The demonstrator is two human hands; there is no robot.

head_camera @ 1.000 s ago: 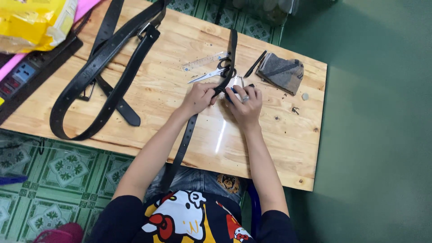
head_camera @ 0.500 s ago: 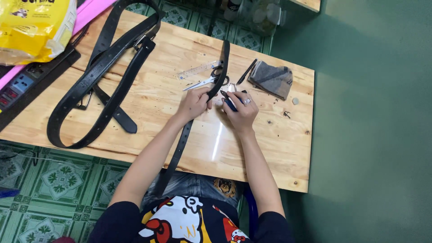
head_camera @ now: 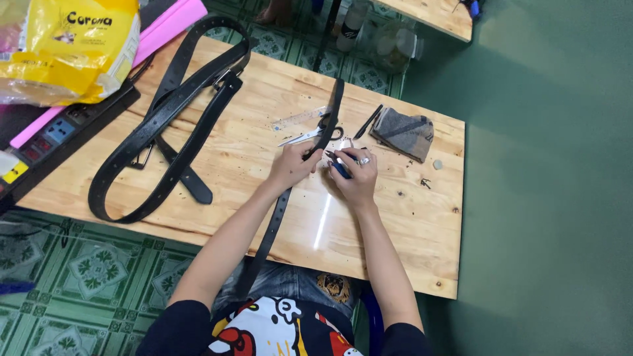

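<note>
Your left hand [head_camera: 291, 165] rests on the pale wooden tabletop [head_camera: 250, 151] with its fingers curled together, pinching the long black leather strap [head_camera: 277, 217] where it crosses the middle of the board. That strap runs from your lap, up over the near edge of the table, under your left hand and on toward the far edge, passing just beside the silver scissors with black handles [head_camera: 311, 135]. A clear plastic ruler [head_camera: 300, 118] lies just beyond the scissors, partly under them.

Your right hand [head_camera: 355, 177] sits just to the right of the strap, close to your left hand, fingers closed around a small tool with a blue handle [head_camera: 339, 166] whose dark tip points toward the strap. A ring shows on one finger. I cannot tell whether the tip touches the leather.

A black pen-like stick [head_camera: 367, 121] and a folded grey cloth pouch [head_camera: 403, 133] lie beyond your right hand, well apart from it. On the left part of the table several wide black leather belts [head_camera: 165, 125] lie looped over one another. Off the far left edge sit a yellow plastic bag [head_camera: 72, 49], a pink flat bar [head_camera: 158, 29] and a black power strip [head_camera: 59, 135].
</note>
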